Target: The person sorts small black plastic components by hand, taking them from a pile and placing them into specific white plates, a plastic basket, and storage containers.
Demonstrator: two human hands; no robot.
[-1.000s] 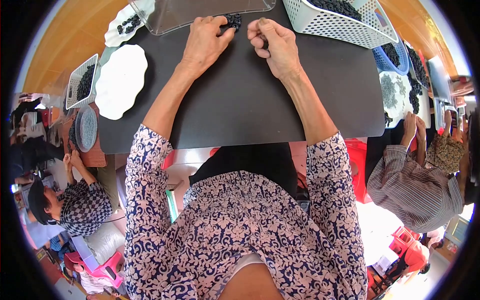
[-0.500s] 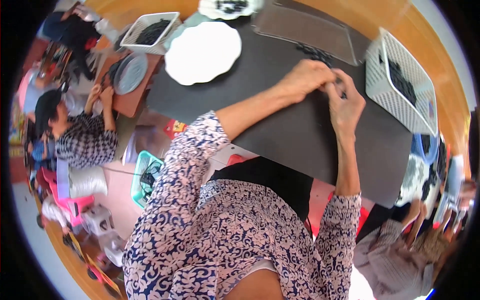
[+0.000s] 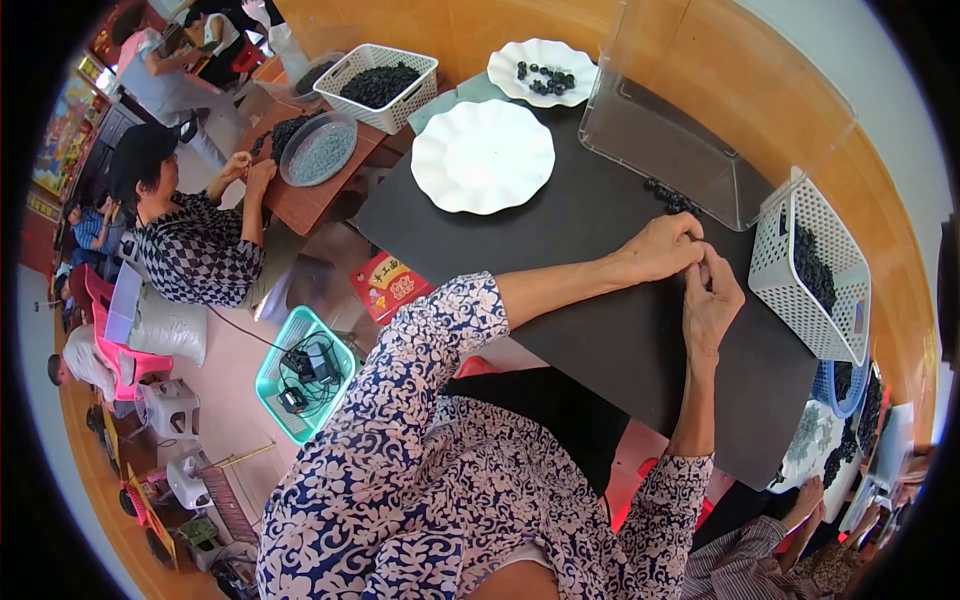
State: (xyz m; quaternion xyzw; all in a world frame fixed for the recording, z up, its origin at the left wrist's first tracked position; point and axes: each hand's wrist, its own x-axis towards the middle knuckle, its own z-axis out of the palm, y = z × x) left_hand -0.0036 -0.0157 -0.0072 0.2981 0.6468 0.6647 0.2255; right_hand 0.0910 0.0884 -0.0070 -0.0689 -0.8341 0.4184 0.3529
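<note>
Over the right part of the dark grey table (image 3: 590, 330), my left hand (image 3: 655, 250) and my right hand (image 3: 712, 300) meet fingertip to fingertip. Both hands are closed in a pinch. Whatever lies between the fingers is small and hidden by them. Just beyond my left hand is a little heap of shiny black pieces (image 3: 672, 197). To the right of my right hand, a white perforated basket (image 3: 800, 295) holds many small black pieces (image 3: 812, 265).
Left of my hands lies a bare white scalloped plate (image 3: 482, 160); behind it another scalloped plate (image 3: 505, 62) holds black beads. A clear plastic tray (image 3: 680, 140) leans at the back. A co-worker (image 3: 190, 220) sits left, and a teal basket (image 3: 268, 390) with cables stands on the floor.
The whole view has shifted, so the table and plates appear farther right and lower. My hands remain together near the black heap, fingers still pinched.
</note>
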